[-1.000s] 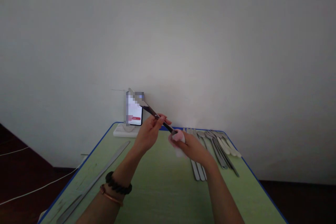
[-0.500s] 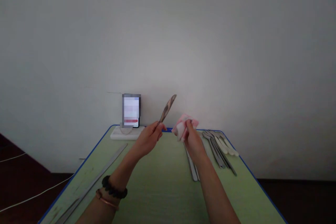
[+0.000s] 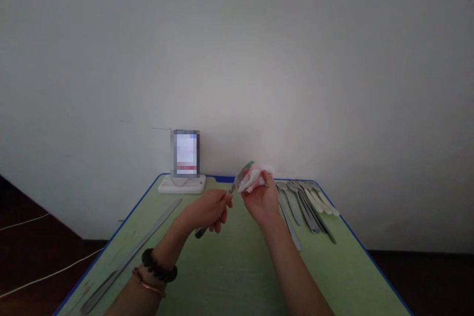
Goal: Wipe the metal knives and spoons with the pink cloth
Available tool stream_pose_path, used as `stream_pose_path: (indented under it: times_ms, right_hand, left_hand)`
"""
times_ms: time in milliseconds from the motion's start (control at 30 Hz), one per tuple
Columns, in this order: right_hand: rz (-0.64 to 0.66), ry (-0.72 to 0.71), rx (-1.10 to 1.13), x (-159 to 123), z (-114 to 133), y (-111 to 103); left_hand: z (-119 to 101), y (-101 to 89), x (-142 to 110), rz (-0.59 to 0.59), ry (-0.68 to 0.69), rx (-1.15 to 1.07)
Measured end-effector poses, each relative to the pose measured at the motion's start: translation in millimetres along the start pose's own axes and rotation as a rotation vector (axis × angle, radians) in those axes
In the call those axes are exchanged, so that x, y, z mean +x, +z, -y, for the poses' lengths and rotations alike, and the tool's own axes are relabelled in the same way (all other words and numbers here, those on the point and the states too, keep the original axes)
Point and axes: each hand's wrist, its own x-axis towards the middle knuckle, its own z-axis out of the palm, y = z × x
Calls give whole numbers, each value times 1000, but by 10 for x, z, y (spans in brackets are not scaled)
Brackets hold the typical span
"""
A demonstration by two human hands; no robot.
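Note:
My left hand [image 3: 211, 209] is closed round the handle of a table knife [image 3: 240, 177]. The blade points up and away to the right, and the end of the handle sticks out below my fingers. In my right hand [image 3: 262, 201] is a bunched pink-and-white cloth [image 3: 254, 180], held right beside the blade. The cloth overlaps or touches the blade's right side; exactly how much is hard to see. Right of my right hand lie several metal spoons and forks [image 3: 305, 210], with white-handled cutlery [image 3: 321, 203] among them.
A green table [image 3: 229, 266] with a blue edge stands against a pale wall. Two long knives [image 3: 138, 247] lie end to end at the left. A phone [image 3: 186, 153] with a blurred screen stands on a white base [image 3: 181, 185] at the back. White cables [image 3: 52, 274] run at the left.
The knife has come down, and the cloth has moved left from apart to against the blade. My right hand has turned palm up, uncovering more cutlery behind it.

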Motion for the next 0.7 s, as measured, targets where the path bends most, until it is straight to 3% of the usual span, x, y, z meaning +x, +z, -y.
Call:
stream_pose_path:
  times_ms: [167, 300, 533, 700]
  right_hand:
    - [23, 39, 18, -15, -4, 30]
    - [-31, 61, 9, 29, -189, -49]
    - [11, 154, 164, 11, -502, -286]
    - [59, 137, 124, 32, -598, -321]
  left_hand:
    - [177, 31, 62, -10, -28, 5]
    - [336, 111, 60, -47, -25, 48]
    - [592, 270, 128, -212, 56, 134]
    - [666, 314, 119, -337, 118, 187]
